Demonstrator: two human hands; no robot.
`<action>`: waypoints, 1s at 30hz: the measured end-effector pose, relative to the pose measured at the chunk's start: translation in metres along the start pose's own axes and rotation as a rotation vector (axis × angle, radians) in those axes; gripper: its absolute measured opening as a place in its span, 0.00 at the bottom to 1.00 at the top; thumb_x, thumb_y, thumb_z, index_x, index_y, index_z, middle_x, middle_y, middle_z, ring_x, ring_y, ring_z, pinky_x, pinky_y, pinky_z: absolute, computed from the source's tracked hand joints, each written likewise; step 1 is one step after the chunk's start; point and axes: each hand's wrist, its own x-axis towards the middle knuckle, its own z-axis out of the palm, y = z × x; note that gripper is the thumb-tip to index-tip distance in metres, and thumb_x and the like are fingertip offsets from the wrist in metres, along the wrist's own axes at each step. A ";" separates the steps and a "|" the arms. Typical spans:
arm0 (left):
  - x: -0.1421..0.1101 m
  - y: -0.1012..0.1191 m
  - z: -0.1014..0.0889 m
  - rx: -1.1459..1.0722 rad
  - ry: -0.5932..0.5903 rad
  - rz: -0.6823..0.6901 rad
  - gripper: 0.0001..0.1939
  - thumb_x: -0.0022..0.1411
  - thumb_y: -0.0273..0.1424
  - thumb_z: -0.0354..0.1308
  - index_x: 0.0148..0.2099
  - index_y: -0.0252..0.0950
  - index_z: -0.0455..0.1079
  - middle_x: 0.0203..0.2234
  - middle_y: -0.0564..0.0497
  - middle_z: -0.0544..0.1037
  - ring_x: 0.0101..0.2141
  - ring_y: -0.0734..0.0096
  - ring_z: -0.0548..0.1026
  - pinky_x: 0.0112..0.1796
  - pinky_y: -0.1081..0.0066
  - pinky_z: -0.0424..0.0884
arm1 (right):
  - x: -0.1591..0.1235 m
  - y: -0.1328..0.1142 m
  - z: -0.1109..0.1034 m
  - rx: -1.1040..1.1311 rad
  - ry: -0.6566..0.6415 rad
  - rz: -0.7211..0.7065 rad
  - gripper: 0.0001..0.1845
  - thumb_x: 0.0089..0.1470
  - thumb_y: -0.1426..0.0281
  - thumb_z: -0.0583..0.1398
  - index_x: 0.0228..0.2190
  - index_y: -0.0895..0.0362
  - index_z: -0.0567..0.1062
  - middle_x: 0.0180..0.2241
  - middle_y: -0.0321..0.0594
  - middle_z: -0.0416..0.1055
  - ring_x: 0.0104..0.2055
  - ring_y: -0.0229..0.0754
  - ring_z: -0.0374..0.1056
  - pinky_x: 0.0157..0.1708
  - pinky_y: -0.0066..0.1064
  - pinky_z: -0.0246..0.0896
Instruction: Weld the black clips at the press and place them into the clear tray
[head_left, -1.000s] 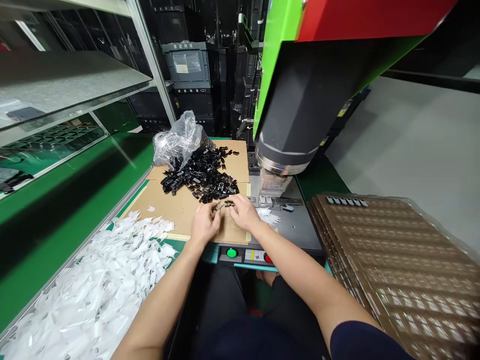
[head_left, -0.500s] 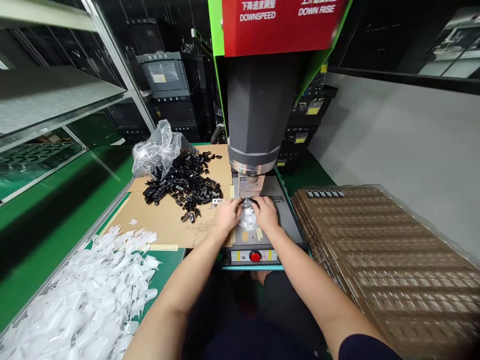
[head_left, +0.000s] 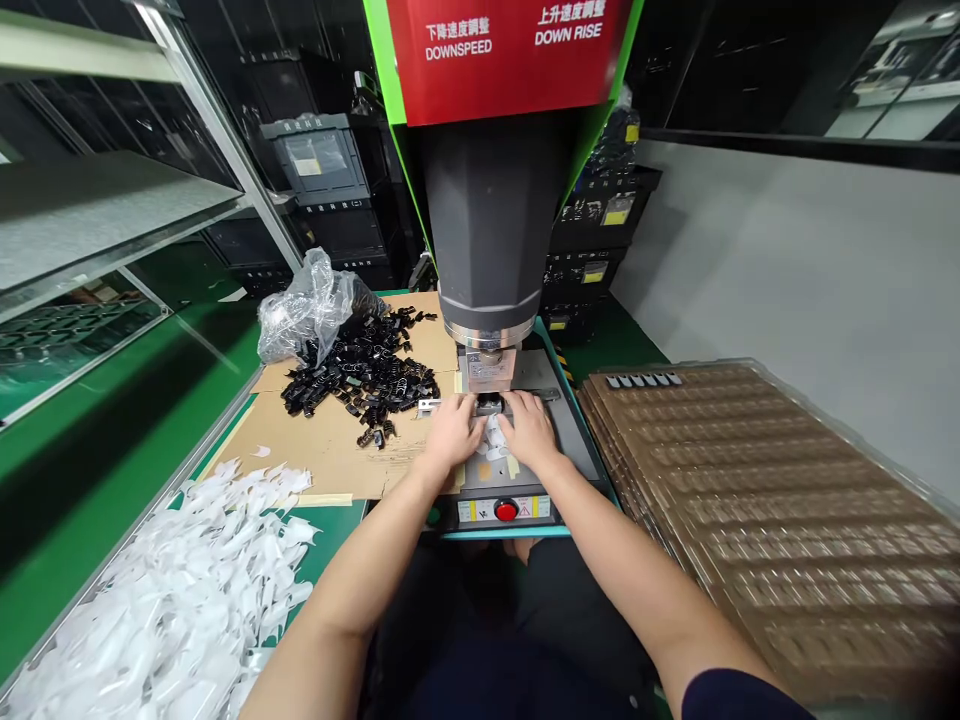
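Observation:
A small black plastic part [head_left: 489, 402] sits in the metal fixture [head_left: 429, 407] under the press head [head_left: 489, 310]. My left hand [head_left: 452, 430] has its curled fingers at the part's left end. At the right end, my right hand [head_left: 529, 432] grips in the same way, thumb low and fingers forward. Both thumbs lie near several white film pieces [head_left: 493, 437] on the press base. The fingertips are partly hidden behind the hands. A clear block [head_left: 490, 370] is just above and behind the part.
Black parts [head_left: 360, 370] are heaped on cardboard [head_left: 300, 440], beside a plastic bag [head_left: 315, 300]. White film pieces [head_left: 165, 600] cover the left bench. A red button [head_left: 506, 510] is on the press front. Stacked brown trays [head_left: 750, 480] stand at right, several black parts [head_left: 643, 380] in the top one.
My fingers have lowered the black part into the fixture, where it now shows flat between my hands. The whole view has shifted slightly, so the press appears further left and more upright lettering shows.

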 end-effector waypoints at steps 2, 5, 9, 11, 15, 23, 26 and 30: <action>-0.021 -0.012 -0.011 -0.089 -0.001 -0.029 0.26 0.74 0.42 0.59 0.69 0.39 0.66 0.56 0.38 0.77 0.58 0.48 0.75 0.58 0.50 0.73 | -0.024 0.014 -0.014 0.068 0.032 0.017 0.25 0.66 0.68 0.59 0.62 0.53 0.73 0.58 0.51 0.73 0.59 0.59 0.66 0.61 0.53 0.65; -0.067 -0.037 -0.028 -0.173 -0.101 -0.025 0.29 0.71 0.44 0.62 0.70 0.41 0.67 0.62 0.38 0.74 0.63 0.49 0.73 0.63 0.49 0.71 | -0.076 0.041 -0.039 0.073 0.018 0.039 0.23 0.67 0.65 0.59 0.61 0.51 0.75 0.59 0.49 0.74 0.63 0.59 0.66 0.64 0.55 0.64; -0.121 -0.059 -0.041 -0.076 -0.372 0.060 0.48 0.58 0.40 0.74 0.76 0.47 0.60 0.75 0.40 0.60 0.74 0.41 0.59 0.71 0.42 0.60 | -0.140 0.070 -0.067 -0.021 -0.100 0.066 0.31 0.64 0.65 0.59 0.67 0.46 0.70 0.67 0.45 0.68 0.73 0.62 0.57 0.69 0.62 0.57; -0.133 -0.060 -0.044 -0.011 -0.437 0.061 0.52 0.56 0.33 0.74 0.78 0.48 0.56 0.78 0.41 0.53 0.76 0.41 0.52 0.73 0.41 0.52 | -0.157 0.076 -0.074 -0.072 -0.169 0.064 0.35 0.63 0.67 0.59 0.70 0.42 0.66 0.71 0.41 0.64 0.76 0.62 0.53 0.70 0.64 0.54; -0.132 -0.053 -0.046 0.031 -0.488 0.012 0.53 0.57 0.29 0.71 0.80 0.46 0.53 0.79 0.42 0.51 0.77 0.43 0.49 0.74 0.42 0.47 | -0.162 0.075 -0.082 -0.151 -0.247 0.061 0.35 0.65 0.69 0.56 0.71 0.42 0.65 0.74 0.37 0.60 0.79 0.59 0.47 0.73 0.64 0.49; -0.127 -0.043 -0.039 -0.031 -0.425 -0.030 0.43 0.68 0.46 0.65 0.79 0.43 0.56 0.77 0.39 0.55 0.76 0.41 0.51 0.74 0.40 0.45 | -0.135 0.055 -0.073 -0.126 -0.212 0.042 0.29 0.67 0.64 0.56 0.67 0.50 0.70 0.69 0.45 0.67 0.77 0.59 0.52 0.74 0.62 0.47; -0.117 -0.031 -0.026 -0.065 -0.340 -0.056 0.43 0.70 0.53 0.60 0.78 0.39 0.57 0.76 0.36 0.57 0.76 0.39 0.52 0.74 0.40 0.46 | -0.112 0.040 -0.053 -0.063 -0.210 0.014 0.31 0.68 0.63 0.57 0.69 0.54 0.68 0.69 0.48 0.68 0.76 0.59 0.54 0.74 0.59 0.49; -0.095 -0.010 -0.007 -0.077 -0.192 -0.053 0.34 0.72 0.50 0.60 0.71 0.37 0.65 0.67 0.36 0.69 0.68 0.43 0.65 0.68 0.46 0.60 | -0.084 0.019 -0.025 -0.031 -0.219 0.009 0.36 0.64 0.61 0.62 0.70 0.55 0.66 0.70 0.51 0.65 0.76 0.62 0.53 0.74 0.60 0.50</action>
